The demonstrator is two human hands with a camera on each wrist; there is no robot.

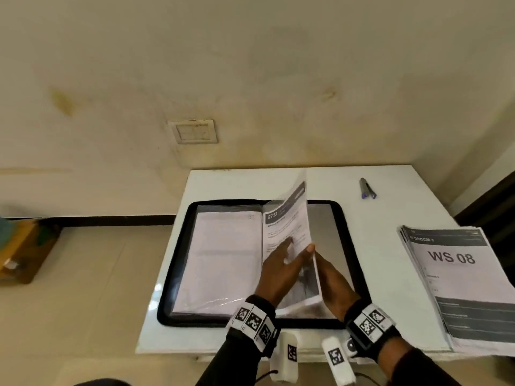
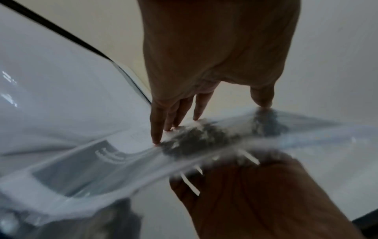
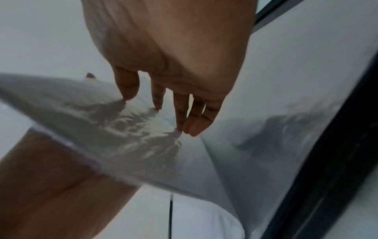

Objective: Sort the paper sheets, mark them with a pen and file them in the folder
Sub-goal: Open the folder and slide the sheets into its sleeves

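Note:
A black-edged folder (image 1: 178, 263) lies open on the white table (image 1: 387, 254), with filed sheets in clear sleeves on its left half. One clear sleeve (image 1: 289, 218) with a printed sheet headed "2732" stands upright in mid-turn at the spine. My left hand (image 1: 281, 271) lies against its left face with straight fingers and the thumb at its edge. My right hand (image 1: 331, 282) presses flat on the other face. In the left wrist view, my left hand's fingertips (image 2: 157, 139) touch the glossy sleeve (image 2: 102, 161). In the right wrist view, my right hand's fingertips (image 3: 180, 127) touch the sleeve (image 3: 102, 129).
A pen (image 1: 367, 188) lies at the back right of the table. A stack of printed sheets (image 1: 459, 280) headed "WS 08" sits at the right edge. A wall stands just behind the table. A wooden box (image 1: 22, 252) is on the floor at the left.

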